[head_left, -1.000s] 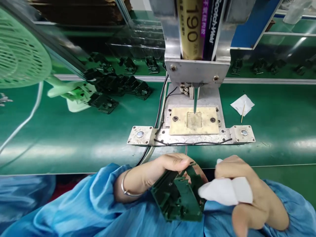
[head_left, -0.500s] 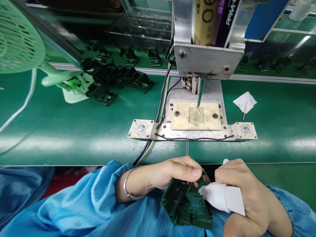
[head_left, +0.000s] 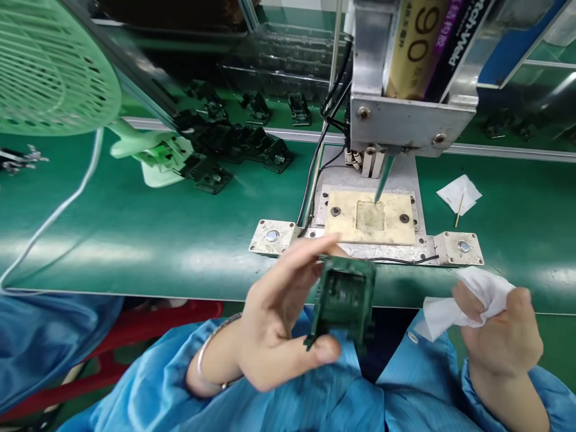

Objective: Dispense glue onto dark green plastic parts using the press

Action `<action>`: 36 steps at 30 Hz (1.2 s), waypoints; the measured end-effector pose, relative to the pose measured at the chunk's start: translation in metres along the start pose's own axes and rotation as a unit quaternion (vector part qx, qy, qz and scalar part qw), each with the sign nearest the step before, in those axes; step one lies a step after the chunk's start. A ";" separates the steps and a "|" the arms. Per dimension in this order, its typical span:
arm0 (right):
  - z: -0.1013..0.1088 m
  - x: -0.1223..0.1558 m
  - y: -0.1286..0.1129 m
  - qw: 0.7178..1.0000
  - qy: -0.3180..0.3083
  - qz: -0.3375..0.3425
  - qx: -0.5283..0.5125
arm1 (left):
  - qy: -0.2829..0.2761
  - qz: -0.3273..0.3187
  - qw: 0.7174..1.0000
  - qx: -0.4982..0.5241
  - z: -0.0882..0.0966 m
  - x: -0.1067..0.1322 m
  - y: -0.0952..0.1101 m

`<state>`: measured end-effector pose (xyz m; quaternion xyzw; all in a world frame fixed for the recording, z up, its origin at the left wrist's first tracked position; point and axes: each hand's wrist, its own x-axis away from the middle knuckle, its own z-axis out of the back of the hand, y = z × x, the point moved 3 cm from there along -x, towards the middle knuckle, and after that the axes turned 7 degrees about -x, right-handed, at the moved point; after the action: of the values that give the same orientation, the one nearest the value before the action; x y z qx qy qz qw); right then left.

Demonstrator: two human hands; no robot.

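My left hand (head_left: 283,312) grips a dark green plastic housing (head_left: 345,297) between thumb and fingers, its hollow side facing up toward me. The housing is held in the air just in front of the table edge. Off to the right, my right hand (head_left: 504,336) is closed on a crumpled white wipe (head_left: 488,294), apart from the housing. Beyond the hands stands a dispensing machine with a cream fixture block (head_left: 339,225), whose square recess lies under a tapered nozzle (head_left: 384,177).
A green fan (head_left: 54,72) stands at the left, beside a cluster of dark green parts (head_left: 234,144). Push buttons (head_left: 272,236) flank the fixture. A white paper square (head_left: 454,191) with a thin stick (head_left: 459,210) lies at the right. An adhesive cartridge (head_left: 416,48) hangs above.
My left hand has raised and turned the housing, so its hollow faces up. My right hand has drawn the wipe away from the housing to the right. The view has shifted slightly.
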<state>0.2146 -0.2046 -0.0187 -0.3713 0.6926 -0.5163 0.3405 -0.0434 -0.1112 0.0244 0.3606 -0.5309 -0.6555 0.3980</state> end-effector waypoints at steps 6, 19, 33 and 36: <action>-0.025 0.023 -0.004 0.926 -0.107 0.205 0.299 | 0.079 -0.318 0.941 -0.083 -0.010 0.002 0.004; -0.087 0.036 -0.016 0.830 -0.265 0.369 0.325 | 0.095 -0.353 0.928 -0.076 -0.027 0.004 0.010; -0.020 0.017 0.011 0.842 0.005 0.313 0.439 | 0.113 -0.228 0.937 -0.241 0.024 -0.023 -0.014; 0.044 -0.002 0.034 0.801 0.215 0.150 0.538 | 0.185 -0.052 0.932 -0.307 0.084 -0.087 -0.027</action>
<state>0.2477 -0.2170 -0.0619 0.1004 0.4065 -0.8149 0.4007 -0.0855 0.0047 0.0169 0.3632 -0.2011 -0.7280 0.5457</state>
